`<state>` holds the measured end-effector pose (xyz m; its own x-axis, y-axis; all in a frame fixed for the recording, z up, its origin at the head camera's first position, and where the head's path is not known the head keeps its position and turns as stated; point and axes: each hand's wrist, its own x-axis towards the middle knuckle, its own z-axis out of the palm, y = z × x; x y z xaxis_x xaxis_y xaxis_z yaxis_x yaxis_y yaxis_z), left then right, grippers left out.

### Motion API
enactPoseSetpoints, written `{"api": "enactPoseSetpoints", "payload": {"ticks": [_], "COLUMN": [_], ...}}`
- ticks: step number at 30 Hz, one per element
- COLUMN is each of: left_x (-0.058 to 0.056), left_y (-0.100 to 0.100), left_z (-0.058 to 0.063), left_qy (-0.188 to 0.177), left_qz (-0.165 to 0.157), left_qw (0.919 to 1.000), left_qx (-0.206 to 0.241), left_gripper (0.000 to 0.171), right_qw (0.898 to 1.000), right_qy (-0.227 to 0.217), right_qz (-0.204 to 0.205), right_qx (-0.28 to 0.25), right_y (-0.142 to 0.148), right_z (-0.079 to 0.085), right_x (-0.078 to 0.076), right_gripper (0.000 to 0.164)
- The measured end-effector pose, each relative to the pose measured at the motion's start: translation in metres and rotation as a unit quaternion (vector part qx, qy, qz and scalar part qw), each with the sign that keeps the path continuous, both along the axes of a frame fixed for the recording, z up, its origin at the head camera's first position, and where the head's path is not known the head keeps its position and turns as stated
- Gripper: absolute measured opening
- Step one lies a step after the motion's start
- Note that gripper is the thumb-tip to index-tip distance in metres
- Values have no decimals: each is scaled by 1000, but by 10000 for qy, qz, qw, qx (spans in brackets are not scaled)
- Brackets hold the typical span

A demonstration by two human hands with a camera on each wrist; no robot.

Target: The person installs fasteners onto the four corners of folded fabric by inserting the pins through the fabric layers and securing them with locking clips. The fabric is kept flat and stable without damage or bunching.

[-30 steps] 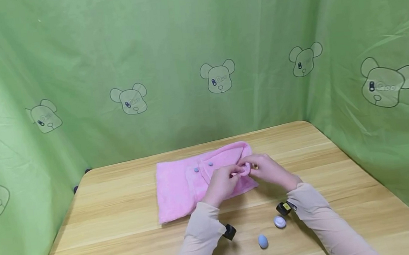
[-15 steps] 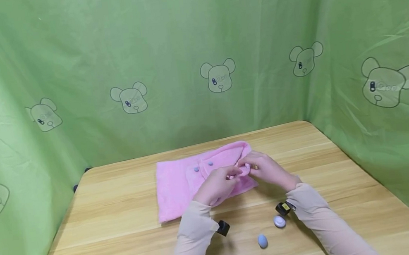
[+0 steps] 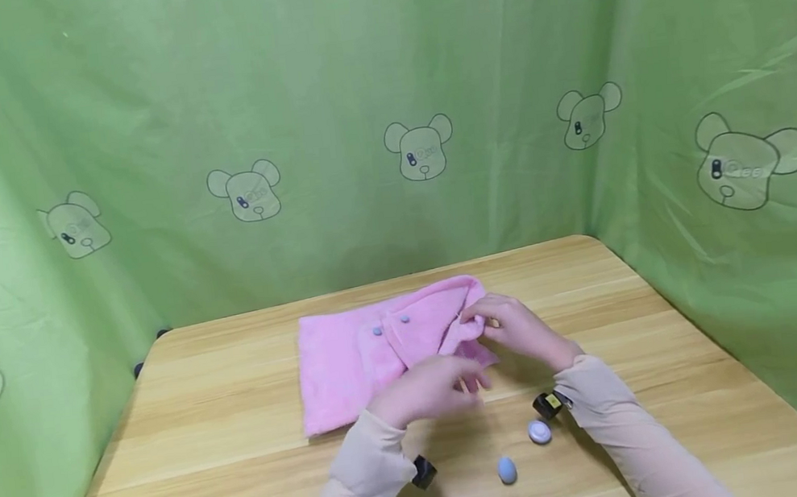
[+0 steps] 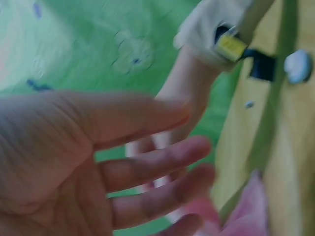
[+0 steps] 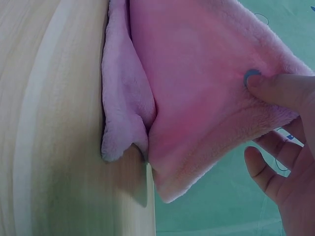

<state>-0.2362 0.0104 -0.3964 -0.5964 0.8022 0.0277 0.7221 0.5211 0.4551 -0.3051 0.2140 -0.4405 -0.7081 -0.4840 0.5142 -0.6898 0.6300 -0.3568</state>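
A pink plush cloth [image 3: 337, 360], folded over itself, lies on the table with two small blue-grey buttons [image 3: 377, 331] showing on it. My right hand [image 3: 524, 331] pinches the cloth's raised right-hand part. In the right wrist view the right thumb presses on a blue-grey round button [image 5: 252, 76] against the cloth, while the other fingers are behind or below it. My left hand [image 3: 431, 391] hovers in front of the cloth, fingers spread and loosely bent. Seen from the left wrist, nothing is between the left thumb and fingers [image 4: 157, 162].
Near the right forearm, a pale lilac round piece [image 3: 538, 432] and a blue egg-shaped piece [image 3: 507, 470] lie on the wooden table [image 3: 233, 476]. A tiny grey piece [image 4: 249, 104] shows on the table in the left wrist view. Green curtains [image 3: 338, 230] enclose the table's back and sides.
My left hand has let go of the cloth and drawn back toward me, its fingers spreading. The right hand keeps its pinch, nearly in place.
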Motion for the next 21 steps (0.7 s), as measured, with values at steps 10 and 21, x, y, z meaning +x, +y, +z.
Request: {"api": "enactPoseSetpoints", "payload": {"ticks": [10, 21], "left_x": [34, 46], "left_y": [32, 47], "left_z": [-31, -45], "left_qy": [395, 539], "left_qz": [-1169, -1320], "left_qw": [9787, 9642], "left_qx": [-1642, -2234], "left_gripper": [36, 30], "right_qw": [9999, 10000], "right_qy": [-69, -18], "right_qz": [64, -11], "right_qx": [-131, -45], "right_y": [-1, 1], "right_z": [0, -1], "right_x": [-1, -1], "right_gripper": [26, 25]}}
